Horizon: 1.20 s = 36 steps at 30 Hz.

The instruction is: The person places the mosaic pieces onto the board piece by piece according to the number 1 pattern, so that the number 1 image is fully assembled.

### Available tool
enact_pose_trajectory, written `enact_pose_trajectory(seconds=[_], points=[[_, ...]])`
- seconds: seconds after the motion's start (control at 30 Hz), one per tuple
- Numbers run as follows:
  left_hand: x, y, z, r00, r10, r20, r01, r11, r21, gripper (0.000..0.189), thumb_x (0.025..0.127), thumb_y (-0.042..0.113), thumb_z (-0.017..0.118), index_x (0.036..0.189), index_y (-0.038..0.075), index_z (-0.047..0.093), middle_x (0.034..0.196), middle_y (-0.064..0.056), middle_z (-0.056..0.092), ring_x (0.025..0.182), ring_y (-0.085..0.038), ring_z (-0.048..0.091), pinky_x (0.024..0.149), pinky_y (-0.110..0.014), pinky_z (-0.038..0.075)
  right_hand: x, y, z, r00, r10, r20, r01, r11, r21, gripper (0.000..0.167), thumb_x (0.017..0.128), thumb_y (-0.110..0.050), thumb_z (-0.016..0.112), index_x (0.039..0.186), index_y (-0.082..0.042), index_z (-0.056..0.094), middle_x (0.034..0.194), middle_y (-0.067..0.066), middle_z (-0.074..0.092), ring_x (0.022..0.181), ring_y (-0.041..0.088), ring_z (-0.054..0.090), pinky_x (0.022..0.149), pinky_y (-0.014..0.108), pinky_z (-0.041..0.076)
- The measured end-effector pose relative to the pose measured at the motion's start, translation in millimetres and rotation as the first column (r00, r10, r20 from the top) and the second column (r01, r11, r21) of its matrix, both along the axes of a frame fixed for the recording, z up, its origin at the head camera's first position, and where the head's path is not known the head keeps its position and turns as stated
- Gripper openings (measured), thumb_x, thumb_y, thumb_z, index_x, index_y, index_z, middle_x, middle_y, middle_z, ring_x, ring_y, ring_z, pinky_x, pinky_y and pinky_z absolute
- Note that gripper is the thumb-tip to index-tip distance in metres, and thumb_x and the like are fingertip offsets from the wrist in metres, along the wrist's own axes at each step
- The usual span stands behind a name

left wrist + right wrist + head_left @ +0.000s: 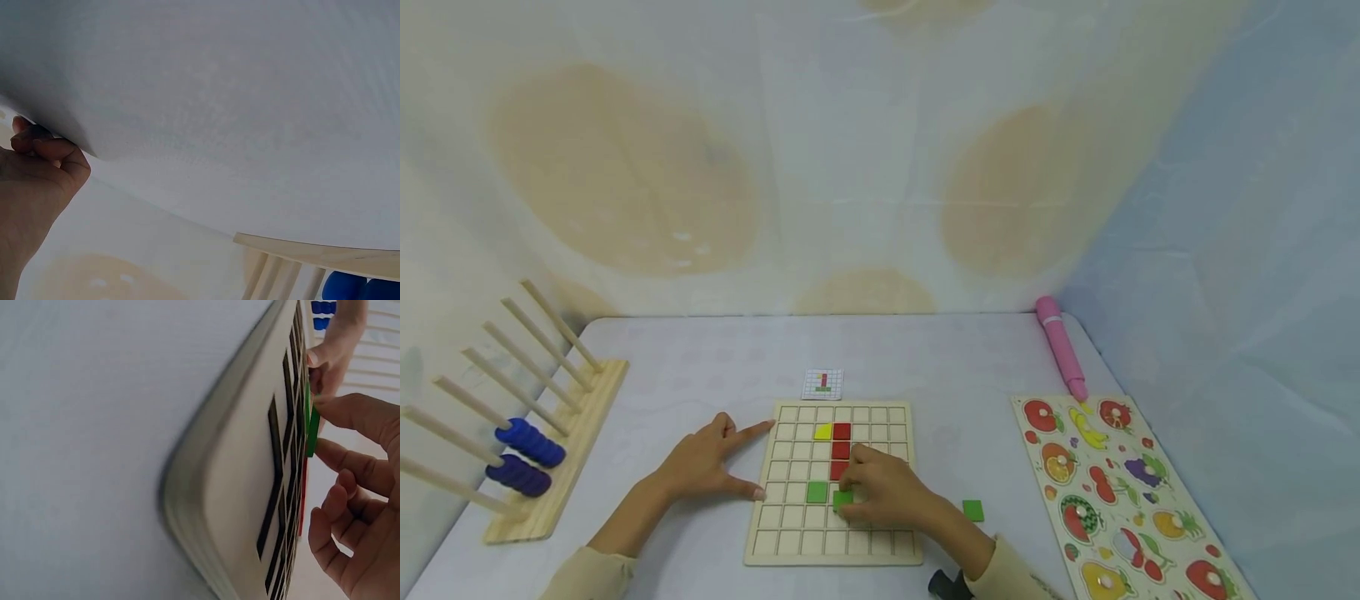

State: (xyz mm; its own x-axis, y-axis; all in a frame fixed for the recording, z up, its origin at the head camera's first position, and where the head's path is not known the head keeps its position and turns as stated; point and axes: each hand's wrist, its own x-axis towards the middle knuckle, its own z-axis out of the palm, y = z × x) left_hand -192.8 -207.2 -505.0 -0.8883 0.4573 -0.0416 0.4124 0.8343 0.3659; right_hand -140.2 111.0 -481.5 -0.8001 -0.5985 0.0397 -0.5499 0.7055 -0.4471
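Observation:
A wooden grid board [767, 558] lies in the middle of the table. My right hand [891, 492] pinches a green square tile [842, 500] between thumb and index finger, right over a cell below the red column. In the right wrist view this green tile [314, 431] stands slightly proud of the board. Just left of it sits another green tile [817, 492]. Three red tiles [840, 451] form the column, with a yellow piece [823, 432] beside the top one. My left hand [703, 458] rests at the board's left edge, thumb and index finger spread against it.
A small pattern card [822, 385] lies behind the board. One loose green tile [973, 510] is to its right, near a black object [950, 586]. A peg stand [561, 454] with blue rings is at left; a fruit puzzle board [1105, 483] and pink marker-shaped object [1062, 346] at right.

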Motion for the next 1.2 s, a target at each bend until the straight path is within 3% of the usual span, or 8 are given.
enact_pose_trajectory(seconds=[0.27,0.5,0.7,1.0,1.2], points=[[-0.3,-0.4,1.5,1.0,-0.011,-0.017,0.011,1.0,-0.002,0.104,0.059,0.083,0.071,0.148,0.037,0.045,0.093,0.0,0.036,0.066,-0.013,0.033,0.057,-0.025,0.027,1.1,-11,-1.0,0.98,-0.015,-0.2,0.026,0.998,0.057,0.015,0.08,-0.029,0.08,0.09,-0.018,0.077,0.083,-0.012,0.047,0.076,0.001,0.042,0.074,0.02,0.036],[-0.6,-1.0,-0.5,1.0,-0.014,-0.024,0.013,1.0,-0.019,0.105,0.058,0.085,0.069,0.148,0.038,0.045,0.094,0.001,0.036,0.067,-0.012,0.034,0.057,-0.025,0.028,2.9,-13,-1.4,0.974,-0.055,-0.219,0.069,0.996,0.053,0.018,0.079,-0.032,0.083,0.089,-0.018,0.078,0.084,-0.011,0.05,0.077,0.002,0.045,0.078,0.024,0.041],[-0.4,-1.0,-2.0,1.0,-0.007,-0.015,0.006,1.0,-0.012,0.105,0.058,0.084,0.071,0.148,0.037,0.046,0.093,0.0,0.036,0.067,-0.013,0.034,0.057,-0.025,0.028,4.5,-11,-0.6,0.968,-0.042,-0.249,0.061,0.996,0.069,0.02,0.078,-0.034,0.084,0.089,-0.019,0.078,0.086,-0.011,0.052,0.078,0.002,0.046,0.076,0.024,0.041],[-0.9,-0.8,-1.2,1.0,-0.007,-0.006,0.007,1.0,-0.008,0.104,0.058,0.084,0.071,0.148,0.037,0.046,0.093,0.0,0.036,0.066,-0.012,0.034,0.057,-0.025,0.027,9.1,9,4.8,0.984,-0.115,-0.136,0.118,0.993,0.017,0.034,0.075,-0.041,0.085,0.101,-0.02,0.076,0.087,-0.011,0.052,0.078,0.001,0.047,0.078,0.025,0.044],[-0.4,-0.5,-0.4,1.0,-0.007,0.002,0.007,1.0,-0.003,0.104,0.058,0.082,0.072,0.148,0.037,0.045,0.093,0.0,0.036,0.066,-0.013,0.034,0.057,-0.025,0.027,13.6,35,3.2,0.985,-0.16,0.059,0.164,0.983,-0.086,0.044,0.071,-0.041,0.088,0.106,-0.018,0.074,0.094,-0.01,0.054,0.088,0.004,0.054,0.076,0.02,0.045]])
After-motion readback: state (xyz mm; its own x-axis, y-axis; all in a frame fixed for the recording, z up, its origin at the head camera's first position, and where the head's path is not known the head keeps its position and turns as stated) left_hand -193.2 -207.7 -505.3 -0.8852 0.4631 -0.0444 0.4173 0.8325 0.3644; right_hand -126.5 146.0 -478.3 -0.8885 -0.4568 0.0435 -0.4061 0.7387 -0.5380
